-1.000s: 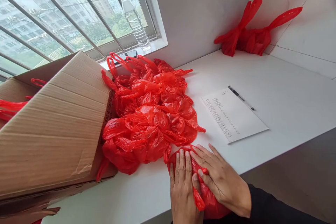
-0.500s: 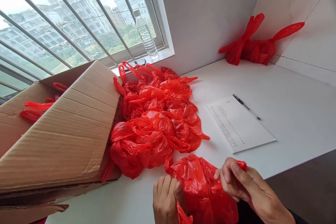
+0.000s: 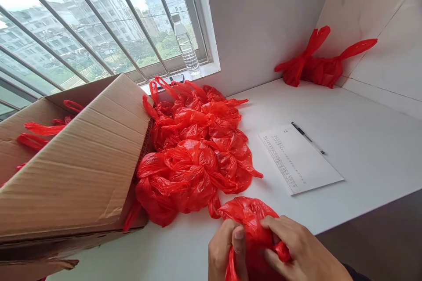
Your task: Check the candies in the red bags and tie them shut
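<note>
A red plastic bag (image 3: 249, 208) sits at the near edge of the white table, between my two hands. My left hand (image 3: 226, 248) is closed around one gathered part of it, and a red strip hangs below the thumb. On the other side, my right hand (image 3: 293, 246) grips a bunched piece of the same bag, with red film showing between its fingers. What the bag contains is hidden. Just beyond it lies a heap of several knotted red plastic bags (image 3: 194, 158).
At left stands a cardboard box (image 3: 95, 158) with red bags inside. A written sheet of paper (image 3: 300, 158) and a pen (image 3: 306, 137) lie right of the heap. Another red bag (image 3: 319, 70) is in the far corner. A water bottle (image 3: 186, 48) stands on the windowsill.
My hands have come closer together, the left moving right and the right moving slightly left and down. The bag between them looks more bunched up.
</note>
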The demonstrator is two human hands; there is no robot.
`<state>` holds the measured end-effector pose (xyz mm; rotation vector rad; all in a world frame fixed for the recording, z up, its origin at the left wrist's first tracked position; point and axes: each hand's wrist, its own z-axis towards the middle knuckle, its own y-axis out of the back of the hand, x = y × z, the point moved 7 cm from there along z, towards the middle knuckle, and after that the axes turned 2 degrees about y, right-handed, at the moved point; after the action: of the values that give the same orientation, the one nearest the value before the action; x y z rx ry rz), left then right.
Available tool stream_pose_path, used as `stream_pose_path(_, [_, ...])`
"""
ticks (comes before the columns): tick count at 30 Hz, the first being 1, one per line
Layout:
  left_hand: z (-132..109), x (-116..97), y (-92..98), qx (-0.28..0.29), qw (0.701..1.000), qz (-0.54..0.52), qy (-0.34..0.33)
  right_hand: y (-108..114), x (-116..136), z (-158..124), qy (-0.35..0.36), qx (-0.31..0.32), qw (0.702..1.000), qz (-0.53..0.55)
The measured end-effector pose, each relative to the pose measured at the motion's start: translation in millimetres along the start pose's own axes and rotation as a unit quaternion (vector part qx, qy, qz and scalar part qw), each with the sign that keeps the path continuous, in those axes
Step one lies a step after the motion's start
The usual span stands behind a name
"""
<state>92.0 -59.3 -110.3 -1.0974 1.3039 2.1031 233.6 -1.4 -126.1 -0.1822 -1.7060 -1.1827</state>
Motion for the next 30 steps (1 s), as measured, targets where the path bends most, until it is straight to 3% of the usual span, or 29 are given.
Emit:
stream_pose_path(3, [-2.5,-4.1,13.7,-0.081,0.995,-0.048,0.044,9.6,-3.2,1.6,-0.035,-0.022,0.998,0.048])
stream_pose_path(7, [-11.2,0.4,27.9,-0.184,0.981,-0.056,0.029,29.2,-5.8,6.8,-0.071,-0.026,0.978,0.195])
stream_pose_path(12, [-16.1,38.7,27.0,-0.193,0.977,-0.029,0.091,73.0,10.9,26.2,-0.068,-0.113,0.955,0.266])
stream_pose_path(17, [-19.7,57.6,22.4,-0.202,0.977,-0.004,0.066,105.7,41.8,68.5,0.008,-0.224,0.934,0.279])
stream_pose_path(20, [-21.1,62.1,19.8,-0.211,0.975,0.002,0.074,93.6,40.5,107.1,0.057,-0.218,0.943,0.245])
stream_pose_path(22, [-21.7,64.1,19.4,-0.220,0.972,0.012,0.080,75.4,30.2,129.5,0.068,-0.202,0.968,0.133])
stream_pose_path(24, [-22.2,65.2,20.2,-0.233,0.969,0.019,0.075,59.3,17.0,141.9,0.062,-0.212,0.975,0.023])
stream_pose_path(27, [-22.5,64.6,20.7,-0.247,0.967,0.018,0.055,47.4,10.8,141.8,0.082,-0.267,0.958,-0.058])
stream_pose_path(30, [-21.6,61.7,19.5,-0.253,0.966,0.018,0.044,39.1,22.4,139.9,0.141,-0.292,0.936,-0.135])
